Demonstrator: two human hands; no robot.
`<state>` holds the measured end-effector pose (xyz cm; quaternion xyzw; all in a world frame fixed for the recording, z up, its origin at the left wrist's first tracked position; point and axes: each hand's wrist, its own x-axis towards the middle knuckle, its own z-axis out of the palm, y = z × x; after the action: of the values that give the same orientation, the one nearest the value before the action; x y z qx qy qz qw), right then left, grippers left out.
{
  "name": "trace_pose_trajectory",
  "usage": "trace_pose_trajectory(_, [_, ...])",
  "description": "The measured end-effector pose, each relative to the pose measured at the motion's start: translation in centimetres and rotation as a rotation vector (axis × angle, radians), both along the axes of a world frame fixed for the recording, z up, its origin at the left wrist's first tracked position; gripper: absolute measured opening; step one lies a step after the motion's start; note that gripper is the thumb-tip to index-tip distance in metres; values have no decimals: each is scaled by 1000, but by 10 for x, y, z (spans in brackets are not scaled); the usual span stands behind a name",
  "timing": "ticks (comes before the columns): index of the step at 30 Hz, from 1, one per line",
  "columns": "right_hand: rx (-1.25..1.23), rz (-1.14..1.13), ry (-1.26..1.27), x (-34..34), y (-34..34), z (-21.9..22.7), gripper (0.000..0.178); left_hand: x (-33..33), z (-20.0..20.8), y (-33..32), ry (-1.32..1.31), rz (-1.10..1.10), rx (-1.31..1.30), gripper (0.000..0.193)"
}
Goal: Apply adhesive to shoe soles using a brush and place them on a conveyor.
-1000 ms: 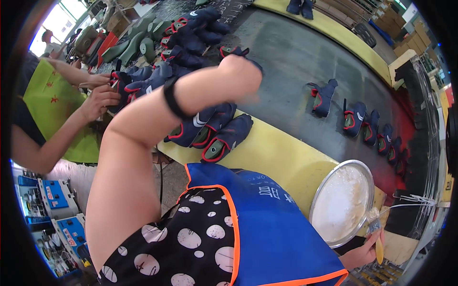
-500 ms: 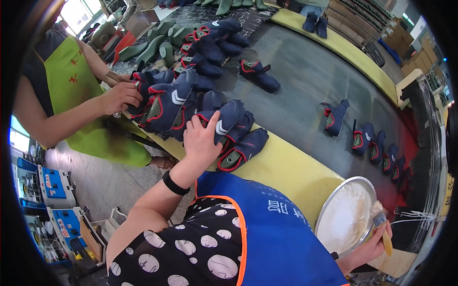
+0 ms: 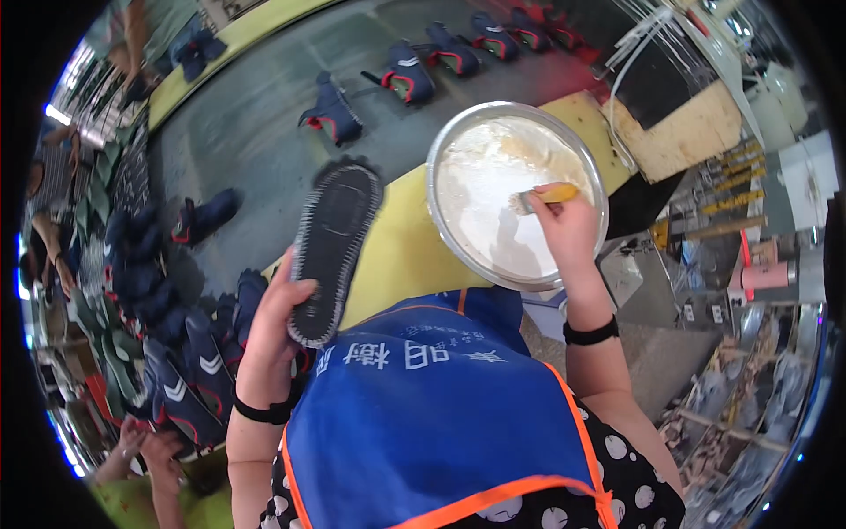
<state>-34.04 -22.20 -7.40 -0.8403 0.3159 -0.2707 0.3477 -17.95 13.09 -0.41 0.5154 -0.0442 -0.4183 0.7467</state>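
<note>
My left hand (image 3: 271,322) grips a navy shoe (image 3: 339,229) turned bottom up. Its black underside, edged with white zigzag stitching, faces me. In my right hand (image 3: 568,231) is a brush (image 3: 565,192) with a yellow handle, its bristles down in white paste (image 3: 485,194). The paste fills a round metal basin (image 3: 432,189) at the near side of the belt. The shoe hangs to the left of the basin, apart from it. Whatever is inside the shoe is hidden from this side.
A dark conveyor belt (image 3: 256,132) with yellow edging (image 3: 401,234) runs ahead, carrying a row of navy shoes (image 3: 407,75) toward a red-lit opening. More shoes (image 3: 189,370) crowd the left, near a co-worker's hands (image 3: 160,454). A wooden board (image 3: 679,132) lies right of the basin.
My left hand has taken a shoe from the pile and turned it sole up. My right hand has brought the brush from the basin's rim into the paste. The view has swung right.
</note>
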Motion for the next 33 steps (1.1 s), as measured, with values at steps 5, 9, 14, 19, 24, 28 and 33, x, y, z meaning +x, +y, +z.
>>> trace_pose_trajectory(5, [-83, 30, 149, 3, -2, 9, 21, 4, 5, -51, -104, -339, 112, 66])
trace_pose_trajectory(9, [-122, -10, -246, 0, -9, 31, 12, 6, 4, -70, -71, -398, 148, 70])
trace_pose_trajectory(14, [-234, 48, -182, -6, 0, 63, 13, 9, -1, -84, -68, -486, 147, 67])
trace_pose_trajectory(19, [-456, 458, -344, -7, 35, 90, 24, 8, 3, -100, 43, -548, 173, 52])
trace_pose_trajectory(24, [-448, 605, -331, 2, 37, 82, 23, 6, 10, -100, 65, -553, 192, 53])
trace_pose_trajectory(28, [-405, 459, -328, 13, 23, 68, 17, 7, 4, -93, 96, -538, 132, 56])
trace_pose_trajectory(33, [-144, 365, -444, 12, 33, 70, 18, 11, -4, -85, 171, -537, 99, 59])
